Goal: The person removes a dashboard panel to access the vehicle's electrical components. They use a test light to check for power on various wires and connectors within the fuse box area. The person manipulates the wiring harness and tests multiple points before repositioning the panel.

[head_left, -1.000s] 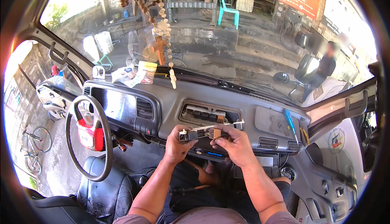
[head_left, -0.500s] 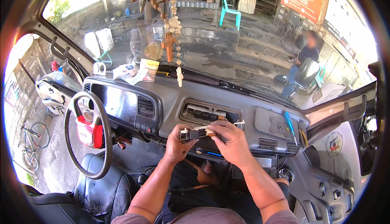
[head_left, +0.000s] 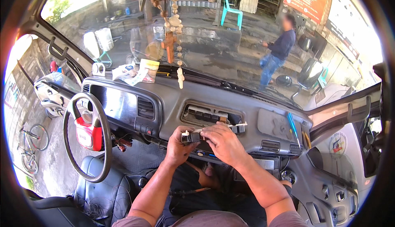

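1. Block strip (head_left: 192, 137), a pale bar with dark blocks on it, is held up level in front of the dash (head_left: 170, 103), just below the opening (head_left: 236, 119) in its middle.
2. Left hand (head_left: 177, 149) is closed around the strip's left end, thumb low on the near side.
3. Right hand (head_left: 225, 143) curls over the middle, fingertips touching; they hide what lies beneath, so I cannot tell whether they pinch a block.
4. It looks light and stiff, probably hard plastic, not slippery; the thin bar could snap if bent. The solid left end seems the best hold.
5. Its right end, with a slender pale tip (head_left: 246, 124), pokes out past the right hand near the opening's lower right corner; that tip could catch.
6. Open room lies between the forearms, above the dark trousers (head_left: 185, 206), and leftward as far as the steering wheel (head_left: 108, 144).
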Available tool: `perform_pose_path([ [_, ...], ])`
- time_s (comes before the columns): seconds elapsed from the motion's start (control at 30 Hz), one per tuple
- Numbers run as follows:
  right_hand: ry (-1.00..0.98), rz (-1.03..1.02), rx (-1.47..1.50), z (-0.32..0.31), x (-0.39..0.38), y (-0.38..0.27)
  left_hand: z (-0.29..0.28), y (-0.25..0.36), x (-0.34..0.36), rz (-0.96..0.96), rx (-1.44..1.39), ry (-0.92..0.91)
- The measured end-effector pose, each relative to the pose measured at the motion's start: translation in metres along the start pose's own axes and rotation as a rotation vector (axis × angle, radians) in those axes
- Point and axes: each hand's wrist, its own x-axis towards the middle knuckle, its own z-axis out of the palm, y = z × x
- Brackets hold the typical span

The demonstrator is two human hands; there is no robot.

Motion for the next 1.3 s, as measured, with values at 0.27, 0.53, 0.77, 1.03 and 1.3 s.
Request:
perform_pose_path([
  [0.27,-0.145,0.087,0.017,-0.007,0.011,0.001,-0.001,-0.005,0.000,-0.016,0.018,-0.005],
  [0.53,-0.179,0.156,0.035,-0.008,0.014,0.008,0.000,-0.004,0.000,-0.009,0.037,-0.017],
  [0.77,-0.207,0.098,0.079,-0.008,0.010,0.027,-0.007,0.028,0.010,-0.070,0.201,-0.037],
  [1.03,-0.089,0.020,-0.115,0.005,0.012,0.042,-0.004,0.039,0.038,-0.107,0.277,0.041],
  [1.3,-0.084,0.149,-0.170,0.020,0.024,0.056,-0.005,0.014,0.061,-0.118,0.242,0.038],
])
